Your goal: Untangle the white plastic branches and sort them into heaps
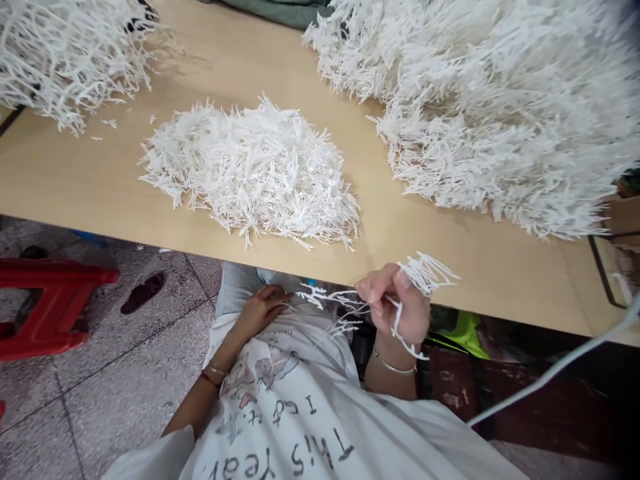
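Observation:
In the head view, my right hand [400,303] is raised just in front of the table edge, its thumb and fingers pinched around several white branched plastic sprigs [427,273]. Some forked tips fan out above the fingers, one stem dangles below, and others stretch left toward my lap. My left hand [264,308] lies low over my lap with its fingers curled. A thin stem seems to run into its fingertips, though the grip itself is partly hidden. Beyond both hands, a heap of loose white sprigs [260,173] lies on the tan table [380,247].
A larger white pile [500,113] covers the table's right side, and another tangled pile [65,60] sits at the far left. Dark green cloth [280,10] lies at the back. A red stool [50,303] and a dark slipper [143,292] are on the floor at left.

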A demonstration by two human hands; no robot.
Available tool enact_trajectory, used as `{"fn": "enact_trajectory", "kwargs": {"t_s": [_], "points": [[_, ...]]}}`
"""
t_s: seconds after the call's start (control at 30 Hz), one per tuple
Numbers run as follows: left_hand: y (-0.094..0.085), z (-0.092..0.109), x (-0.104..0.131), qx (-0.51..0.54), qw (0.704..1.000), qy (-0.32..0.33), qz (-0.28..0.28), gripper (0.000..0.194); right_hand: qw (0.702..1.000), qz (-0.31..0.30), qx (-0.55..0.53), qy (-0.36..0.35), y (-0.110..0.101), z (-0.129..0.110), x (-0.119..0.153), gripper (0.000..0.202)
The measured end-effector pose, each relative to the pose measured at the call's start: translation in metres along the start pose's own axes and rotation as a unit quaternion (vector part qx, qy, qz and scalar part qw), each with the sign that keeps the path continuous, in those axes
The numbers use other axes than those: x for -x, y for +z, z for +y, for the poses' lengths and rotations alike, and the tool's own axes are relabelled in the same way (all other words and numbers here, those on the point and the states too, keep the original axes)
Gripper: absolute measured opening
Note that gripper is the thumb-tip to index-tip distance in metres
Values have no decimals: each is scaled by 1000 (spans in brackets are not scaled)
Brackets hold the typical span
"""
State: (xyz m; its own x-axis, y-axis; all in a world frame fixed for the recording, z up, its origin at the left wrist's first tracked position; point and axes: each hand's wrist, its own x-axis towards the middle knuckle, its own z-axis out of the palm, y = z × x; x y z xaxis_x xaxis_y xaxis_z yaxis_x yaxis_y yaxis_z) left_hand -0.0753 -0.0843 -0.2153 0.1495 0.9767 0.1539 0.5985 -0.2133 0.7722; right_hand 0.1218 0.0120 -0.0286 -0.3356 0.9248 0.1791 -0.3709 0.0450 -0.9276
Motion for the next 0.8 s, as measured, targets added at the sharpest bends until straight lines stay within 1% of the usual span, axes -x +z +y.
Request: {"fn": "enact_trajectory", "kwargs": {"t_s": [0.1,0.2,0.27,0.37,0.43,0.5,0.63,0.67,0.7,0.73,0.8], "points": [[13,-3,-8,15,999,28,-37,23,1000,10,10,1,3,4,3,37],[16,-7,-11,37,997,49,-56,21,999,30,42,-10,4,9,6,37],[14,-8,-11,52,996,50,-52,21,997,47,67,-9,3,11,9,37],[8,-2,-10,71,997,37,-16,20,994,65,86,-3,1,13,11,39],[0,10,-9,83,996,29,17,20,994,65,86,-4,1,12,11,40],[-9,29,-8,98,994,37,34,19,995,58,86,-4,3,10,10,39],[-34,72,-14,139,985,97,21,17,995,21,94,15,8,5,6,38],[-41,81,-18,146,983,110,26,17,995,15,95,19,9,5,5,38],[-48,90,-22,149,981,121,42,16,995,12,96,22,9,4,4,38],[-56,97,-27,149,977,132,72,17,995,13,97,24,9,3,4,38],[-71,110,-37,142,963,164,159,21,994,8,108,20,11,3,3,39]]}}
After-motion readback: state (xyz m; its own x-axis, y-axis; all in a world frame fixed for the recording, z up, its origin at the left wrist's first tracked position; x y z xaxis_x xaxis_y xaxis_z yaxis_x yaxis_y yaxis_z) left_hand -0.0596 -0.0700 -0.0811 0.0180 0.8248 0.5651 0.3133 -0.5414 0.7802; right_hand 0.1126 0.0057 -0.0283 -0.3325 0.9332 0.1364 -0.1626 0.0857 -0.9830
